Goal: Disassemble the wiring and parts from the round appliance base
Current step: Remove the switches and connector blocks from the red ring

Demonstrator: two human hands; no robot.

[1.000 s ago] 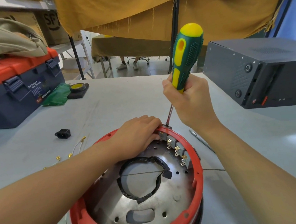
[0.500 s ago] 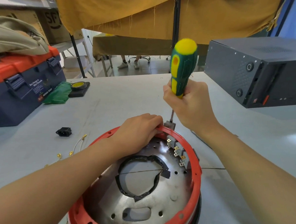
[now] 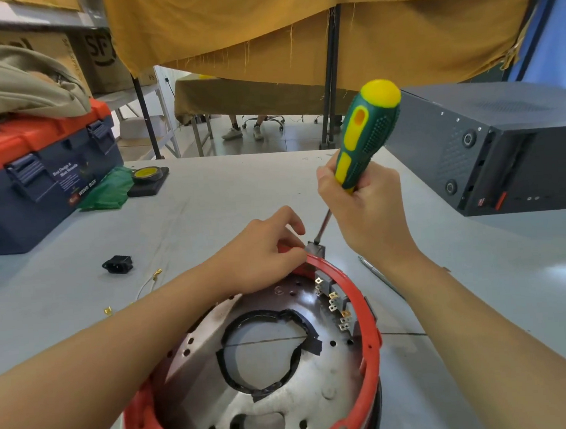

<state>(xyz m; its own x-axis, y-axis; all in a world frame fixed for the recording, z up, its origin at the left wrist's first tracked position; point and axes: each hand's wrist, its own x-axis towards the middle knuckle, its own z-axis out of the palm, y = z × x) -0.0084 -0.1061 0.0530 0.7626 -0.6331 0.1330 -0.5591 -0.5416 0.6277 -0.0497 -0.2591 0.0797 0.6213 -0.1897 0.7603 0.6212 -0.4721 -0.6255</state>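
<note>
- Base of the round appliance (image 3: pixel 365 312), with red plastic rim and bare metal plate inside, stands on the worktop (image 3: pixel 208 213) in the lower middle of the frame, tilted a little toward the camera.
- The right hand (image 3: pixel 365 208) is wrapped around the green and yellow screwdriver (image 3: pixel 366 134), center right of the frame; the shaft goes down and its tip sits on a small grey switch block (image 3: pixel 315 248) at the far edge of the rim.
- The left hand (image 3: pixel 261 252) rests on the rim just beside this block, fingers curled; thumb and forefinger seem to pinch the red edge there, but what exactly they hold is partly hidden.
- Three more switch blocks with brass terminals (image 3: pixel 334 303) sit in a row along the right inner wall of the rim.
- Handling, as I judge it: the base looks stiff and rather light, so it can slide or rock under a push; it is best held at the red rim close to the working point. The plastic rim may crack if it is levered hard, and the edges of the metal plate look sharp.
- The switch blocks are small and hard; take them by the body, not by the thin brass tabs, which bend easily.
- At the left of the frame a black socket (image 3: pixel 117 264) and loose wires with brass ends (image 3: pixel 152 278) lie on the worktop.
</note>
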